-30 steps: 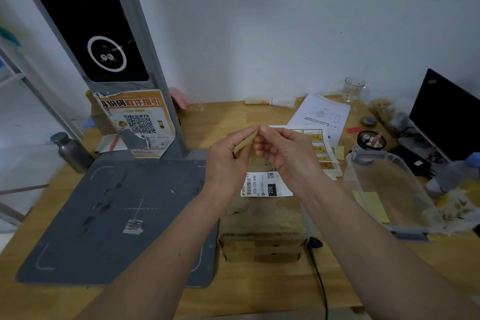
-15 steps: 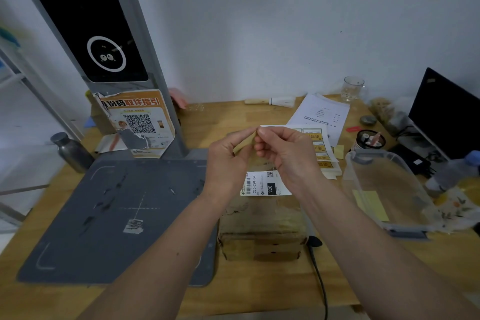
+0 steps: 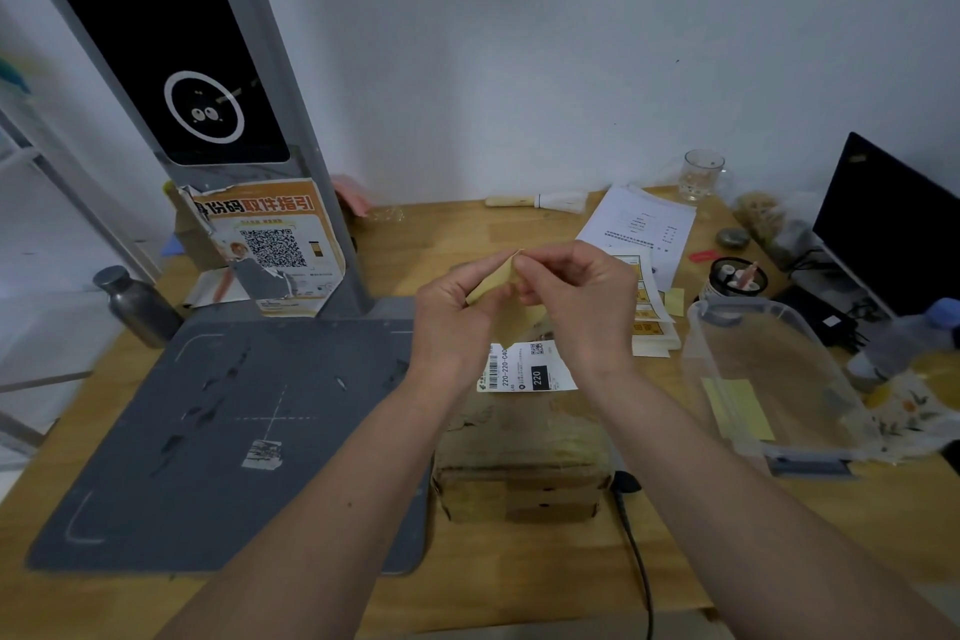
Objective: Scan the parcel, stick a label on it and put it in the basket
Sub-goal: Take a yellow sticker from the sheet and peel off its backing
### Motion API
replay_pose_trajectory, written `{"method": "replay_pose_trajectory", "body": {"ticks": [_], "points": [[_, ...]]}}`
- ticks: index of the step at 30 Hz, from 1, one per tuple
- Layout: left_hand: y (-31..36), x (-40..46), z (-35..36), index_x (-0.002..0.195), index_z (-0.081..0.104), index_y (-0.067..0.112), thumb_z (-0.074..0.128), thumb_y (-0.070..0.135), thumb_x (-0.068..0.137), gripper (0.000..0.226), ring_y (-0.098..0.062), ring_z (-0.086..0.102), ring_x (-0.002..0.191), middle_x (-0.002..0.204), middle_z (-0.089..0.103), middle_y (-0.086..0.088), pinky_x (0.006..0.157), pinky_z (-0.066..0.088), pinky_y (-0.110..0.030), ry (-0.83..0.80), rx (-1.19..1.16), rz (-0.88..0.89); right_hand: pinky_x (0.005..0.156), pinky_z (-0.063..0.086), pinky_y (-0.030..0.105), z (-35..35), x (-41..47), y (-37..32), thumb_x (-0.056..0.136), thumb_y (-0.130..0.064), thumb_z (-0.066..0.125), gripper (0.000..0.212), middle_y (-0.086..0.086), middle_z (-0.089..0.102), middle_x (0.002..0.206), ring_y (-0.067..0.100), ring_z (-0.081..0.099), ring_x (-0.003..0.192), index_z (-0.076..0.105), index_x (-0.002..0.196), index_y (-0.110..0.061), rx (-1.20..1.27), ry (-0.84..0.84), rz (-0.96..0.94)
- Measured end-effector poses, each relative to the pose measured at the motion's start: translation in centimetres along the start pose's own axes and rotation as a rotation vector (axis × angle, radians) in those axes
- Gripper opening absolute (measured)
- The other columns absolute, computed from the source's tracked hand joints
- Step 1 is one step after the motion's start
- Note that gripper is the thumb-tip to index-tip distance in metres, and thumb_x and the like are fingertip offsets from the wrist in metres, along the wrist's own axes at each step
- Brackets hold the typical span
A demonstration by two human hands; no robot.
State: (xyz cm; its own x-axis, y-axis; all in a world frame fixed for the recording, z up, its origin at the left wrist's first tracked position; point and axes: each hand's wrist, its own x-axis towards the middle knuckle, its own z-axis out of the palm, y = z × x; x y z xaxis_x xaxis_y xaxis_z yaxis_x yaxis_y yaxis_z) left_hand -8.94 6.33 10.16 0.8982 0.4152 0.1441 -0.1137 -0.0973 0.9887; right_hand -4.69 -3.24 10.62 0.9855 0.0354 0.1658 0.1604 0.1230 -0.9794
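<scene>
Both hands are raised together above the wooden table, each pinching the same small yellow label: the left hand grips its lower left part between thumb and fingers, and the right hand nips its upper corner with the fingertips. The brown cardboard parcel lies flat on the table below the wrists, just right of the grey scanner mat, with a white shipping slip on its top face. The clear plastic basket stands to the right of the parcel, apart from it, with a yellow note seen through its wall. A sheet of yellow labels lies behind the right hand, and the scanner post rises at the far edge of the mat
</scene>
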Motion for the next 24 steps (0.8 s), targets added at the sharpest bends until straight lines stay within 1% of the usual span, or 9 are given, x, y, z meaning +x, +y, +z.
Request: {"method": "replay_pose_trajectory", "body": {"ticks": [5, 10, 12, 15, 17, 19, 21, 22, 24], "points": [[0.0, 0.0, 0.0, 0.094, 0.069, 0.042, 0.065, 0.003, 0.085, 0.040, 0.009, 0.060, 0.100, 0.106, 0.069, 0.014, 0.073, 0.043, 0.000, -0.007, -0.039, -0.042, 0.061, 0.057, 0.030, 0.1, 0.0, 0.2, 0.076, 0.002, 0.074, 0.019, 0.004, 0.068, 0.063, 0.018, 0.063, 0.057, 0.071, 0.071, -0.016, -0.064, 0.019, -0.061], [0.3, -0.1, 0.0, 0.095, 0.069, 0.040, 0.065, 0.003, 0.085, 0.038, 0.007, 0.060, 0.100, 0.107, 0.068, 0.014, 0.073, 0.044, 0.000, -0.008, -0.069, -0.062, 0.063, 0.058, 0.031, 0.3, 0.0, 0.4, 0.076, 0.000, 0.074, 0.025, 0.001, 0.068, 0.065, 0.018, 0.065, 0.059, 0.069, 0.070, -0.023, -0.117, 0.013, -0.105], [0.2, -0.1, 0.0, 0.095, 0.070, 0.040, 0.065, 0.003, 0.085, 0.038, 0.005, 0.060, 0.102, 0.108, 0.069, 0.013, 0.078, 0.046, -0.005, -0.010, -0.082, -0.070, 0.064, 0.059, 0.033, 0.3, 0.1, 0.5, 0.077, 0.000, 0.074, 0.026, 0.003, 0.069, 0.067, 0.020, 0.066, 0.061, 0.068, 0.070, -0.025, -0.133, 0.016, -0.117], [0.1, -0.1, 0.1, 0.095, 0.071, 0.038, 0.065, 0.002, 0.084, 0.038, -0.001, 0.061, 0.107, 0.110, 0.070, 0.010, 0.092, 0.046, -0.018, -0.001, -0.113, -0.094, 0.066, 0.059, 0.039, 0.2, 0.1, 0.7, 0.077, 0.000, 0.073, 0.031, 0.005, 0.070, 0.070, 0.027, 0.068, 0.067, 0.067, 0.069, -0.029, -0.160, 0.028, -0.161], [0.1, -0.1, 0.1, 0.097, 0.071, 0.036, 0.065, 0.002, 0.084, 0.037, -0.002, 0.061, 0.109, 0.112, 0.069, 0.009, 0.095, 0.046, -0.020, -0.001, -0.117, -0.108, 0.066, 0.058, 0.041, 0.2, 0.0, 0.9, 0.076, 0.000, 0.073, 0.033, 0.005, 0.070, 0.073, 0.029, 0.068, 0.069, 0.066, 0.068, -0.032, -0.175, 0.032, -0.192], [0.1, -0.1, 0.0, 0.102, 0.072, 0.031, 0.065, 0.001, 0.084, 0.035, -0.003, 0.061, 0.110, 0.114, 0.070, 0.008, 0.096, 0.045, -0.021, -0.007, -0.112, -0.122, 0.064, 0.057, 0.042, 0.2, 0.2, 1.2, 0.075, 0.000, 0.074, 0.030, -0.002, 0.065, 0.074, 0.027, 0.066, 0.068, 0.067, 0.066, -0.028, -0.225, 0.036, -0.243], [0.0, 0.0, -0.1, 0.107, 0.071, 0.027, 0.064, 0.002, 0.085, 0.034, 0.000, 0.061, 0.108, 0.114, 0.070, 0.007, 0.091, 0.045, -0.017, -0.007, -0.101, -0.134, 0.060, 0.056, 0.037, 0.2, 0.4, 1.4, 0.074, 0.000, 0.075, 0.019, -0.009, 0.059, 0.076, 0.017, 0.063, 0.067, 0.069, 0.069, -0.017, -0.264, 0.022, -0.269], [-0.1, 0.0, -0.2, 0.108, 0.071, 0.027, 0.064, 0.002, 0.085, 0.034, 0.005, 0.060, 0.104, 0.114, 0.069, 0.008, 0.086, 0.045, -0.013, -0.006, -0.094, -0.138, 0.058, 0.055, 0.030, 0.1, 0.5, 1.4, 0.075, -0.001, 0.075, 0.014, -0.010, 0.057, 0.077, 0.009, 0.059, 0.066, 0.070, 0.070, -0.014, -0.284, 0.005, -0.274], [-0.2, 0.2, -0.4, 0.109, 0.070, 0.027, 0.064, 0.004, 0.086, 0.032, 0.014, 0.060, 0.093, 0.113, 0.069, 0.010, 0.076, 0.045, -0.009, -0.010, -0.072, -0.146, 0.056, 0.047, 0.014, 0.0, 0.7, 1.4, 0.076, -0.004, 0.074, 0.010, -0.009, 0.055, 0.079, 0.005, 0.055, 0.069, 0.069, 0.072, -0.011, -0.362, -0.039, -0.296]]}}
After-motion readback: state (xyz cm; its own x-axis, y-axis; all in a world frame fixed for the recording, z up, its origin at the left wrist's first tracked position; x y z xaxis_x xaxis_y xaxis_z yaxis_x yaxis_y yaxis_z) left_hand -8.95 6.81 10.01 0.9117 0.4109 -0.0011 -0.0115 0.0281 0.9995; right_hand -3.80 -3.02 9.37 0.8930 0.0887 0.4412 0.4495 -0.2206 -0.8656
